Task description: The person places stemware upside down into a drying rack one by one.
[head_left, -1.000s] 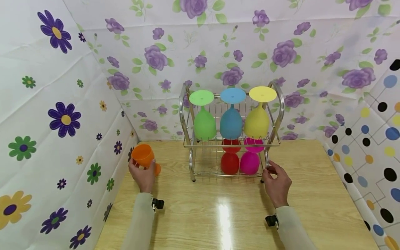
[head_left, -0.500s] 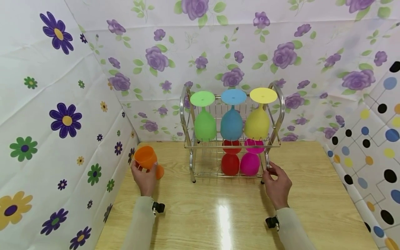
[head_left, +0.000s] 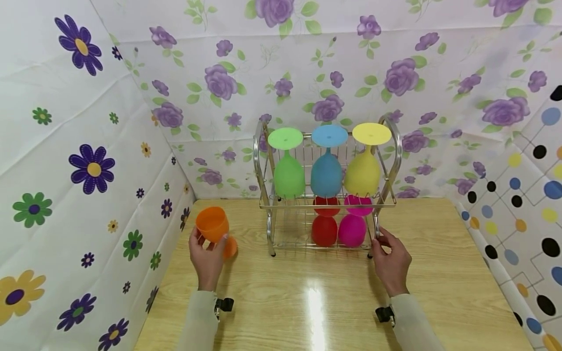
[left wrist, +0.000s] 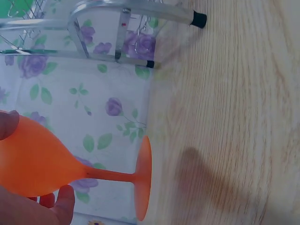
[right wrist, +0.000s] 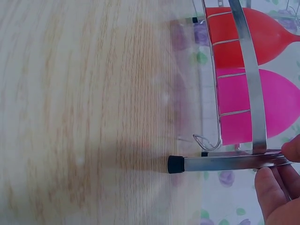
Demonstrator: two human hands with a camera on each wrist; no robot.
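My left hand grips the bowl of an orange plastic goblet, its mouth up and tilted towards me. In the left wrist view the thumb and fingers wrap the bowl, while the stem and round foot stick out free, with a shadow on the table apart from them. To the right stands a two-tier metal rack. My right hand pinches its front right leg between thumb and fingers. Upside down on the top tier are green, blue and yellow goblets.
The lower tier bears a red goblet and a magenta goblet, both upside down, towards its right side. Its left part shows bare wires. Flower-patterned sheets wall the wooden table at the back and left, a dotted one at the right.
My left hand has carried the orange goblet a little to the right and nearer to me, towards the rack. My right hand keeps its hold on the rack's leg.
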